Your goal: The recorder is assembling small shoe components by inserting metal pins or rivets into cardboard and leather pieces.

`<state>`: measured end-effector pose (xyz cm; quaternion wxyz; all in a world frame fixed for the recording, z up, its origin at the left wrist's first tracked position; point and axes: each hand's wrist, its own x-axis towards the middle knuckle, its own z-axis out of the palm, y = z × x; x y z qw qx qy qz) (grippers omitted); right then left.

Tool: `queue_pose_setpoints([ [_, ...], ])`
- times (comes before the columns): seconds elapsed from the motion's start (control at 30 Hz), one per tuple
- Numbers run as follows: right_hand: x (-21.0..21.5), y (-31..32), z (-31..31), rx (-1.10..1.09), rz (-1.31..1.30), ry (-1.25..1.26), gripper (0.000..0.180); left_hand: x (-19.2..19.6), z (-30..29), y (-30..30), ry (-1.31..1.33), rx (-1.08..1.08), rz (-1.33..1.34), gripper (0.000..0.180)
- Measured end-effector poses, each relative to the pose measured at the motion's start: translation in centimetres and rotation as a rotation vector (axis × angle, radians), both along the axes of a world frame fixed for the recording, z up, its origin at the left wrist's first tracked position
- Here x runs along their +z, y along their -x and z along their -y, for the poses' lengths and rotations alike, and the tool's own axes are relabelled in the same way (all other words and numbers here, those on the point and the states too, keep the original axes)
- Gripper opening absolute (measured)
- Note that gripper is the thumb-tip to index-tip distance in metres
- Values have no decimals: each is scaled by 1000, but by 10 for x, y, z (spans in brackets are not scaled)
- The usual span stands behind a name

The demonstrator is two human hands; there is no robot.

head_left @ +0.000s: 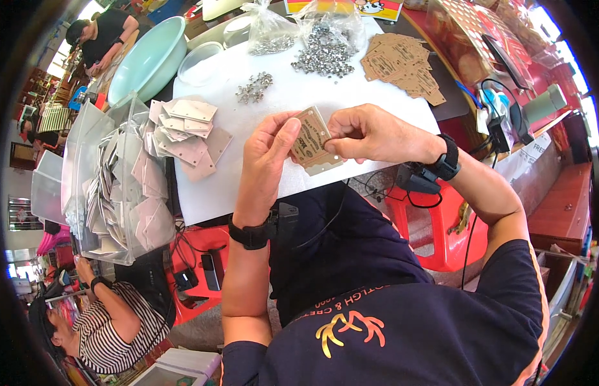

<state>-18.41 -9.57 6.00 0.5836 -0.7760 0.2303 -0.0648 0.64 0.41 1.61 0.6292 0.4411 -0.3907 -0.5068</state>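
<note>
My left hand (268, 145) grips a small brown printed card (310, 138) by its left side, thumb on top. A paler layer shows along the card's lower edge, and bright round spots like metal studs sit near its corners. My right hand (367, 132) is closed in a pinch at the card's right edge. Whatever lies between those fingertips is too small to make out. Beyond my hands on the white board (248, 180) are a small heap of metal studs (254, 88), a bigger stud pile (323, 55) and a brown card pile (402, 64). Pale cards (187, 132) lie stacked at the left.
A clear plastic bin (122, 254) full of pale cards stands left of the board. Behind it are a light green basin (148, 58) and a plastic bag (272, 29) of studs. Red stools (451, 235) flank my legs. Two other people sit at the left.
</note>
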Motion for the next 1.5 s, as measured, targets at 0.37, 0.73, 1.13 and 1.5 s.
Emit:
queue_pose_setpoints([
  [0.37, 3, 1, 8, 10, 38, 81, 17, 3, -3, 6, 43, 26, 21, 24],
  [0.73, -4, -1, -4, -117, 94, -50, 30, -5, -2, 8, 99, 202, -110, 22],
  [1.13, 4, 4, -1, -112, 7, 60, 36, -1, -4, 8, 66, 110, -60, 21],
  [1.5, 1, 5, -5, -160, 81, 38, 37, -2, -6, 12, 97, 165, -49, 21],
])
